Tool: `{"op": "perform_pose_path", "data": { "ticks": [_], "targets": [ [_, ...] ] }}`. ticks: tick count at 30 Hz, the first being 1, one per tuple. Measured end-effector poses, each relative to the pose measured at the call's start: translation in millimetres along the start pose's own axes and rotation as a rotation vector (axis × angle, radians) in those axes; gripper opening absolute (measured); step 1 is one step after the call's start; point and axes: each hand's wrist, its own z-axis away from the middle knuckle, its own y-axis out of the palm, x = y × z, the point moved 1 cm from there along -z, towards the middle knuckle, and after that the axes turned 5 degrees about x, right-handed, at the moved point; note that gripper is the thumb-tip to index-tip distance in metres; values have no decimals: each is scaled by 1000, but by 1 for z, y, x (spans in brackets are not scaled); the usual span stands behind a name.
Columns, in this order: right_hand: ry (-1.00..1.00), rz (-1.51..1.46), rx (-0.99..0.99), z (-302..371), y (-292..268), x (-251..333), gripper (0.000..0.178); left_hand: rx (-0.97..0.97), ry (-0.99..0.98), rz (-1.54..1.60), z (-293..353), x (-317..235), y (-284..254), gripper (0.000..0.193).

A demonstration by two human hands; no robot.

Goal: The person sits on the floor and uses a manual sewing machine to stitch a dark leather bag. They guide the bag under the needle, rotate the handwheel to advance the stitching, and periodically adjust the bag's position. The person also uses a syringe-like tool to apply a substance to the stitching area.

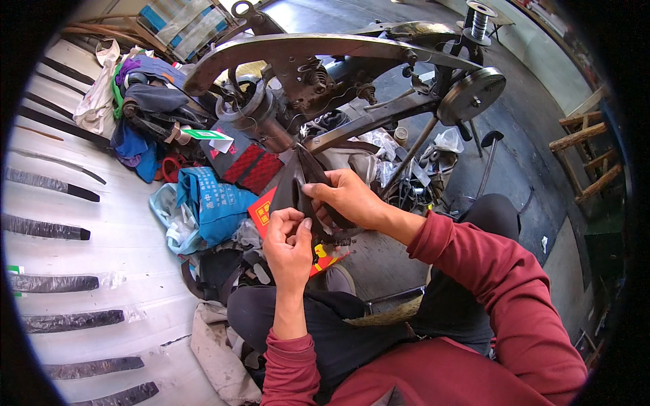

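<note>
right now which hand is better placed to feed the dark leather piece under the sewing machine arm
Probably the right hand: it holds the dark leather piece near its upper end, closest to the sewing machine. The left hand pinches the lower edge, farther back.

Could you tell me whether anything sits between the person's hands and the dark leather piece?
Nothing visible does. The right hand already grips the dark leather piece from its right side, and the left hand touches its lower edge just below the sewing machine.
</note>
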Motion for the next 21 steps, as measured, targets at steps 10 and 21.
{"op": "perform_pose_path", "data": {
  "ticks": [10,21],
  "targets": [
    [-23,-132,119,-2,-5,-12,13,-7,-6,-17,1,-3,-3,11],
    [21,-144,133,6,-6,-7,5,-15,-13,-19,2,-5,-2,11]
  ]
}}
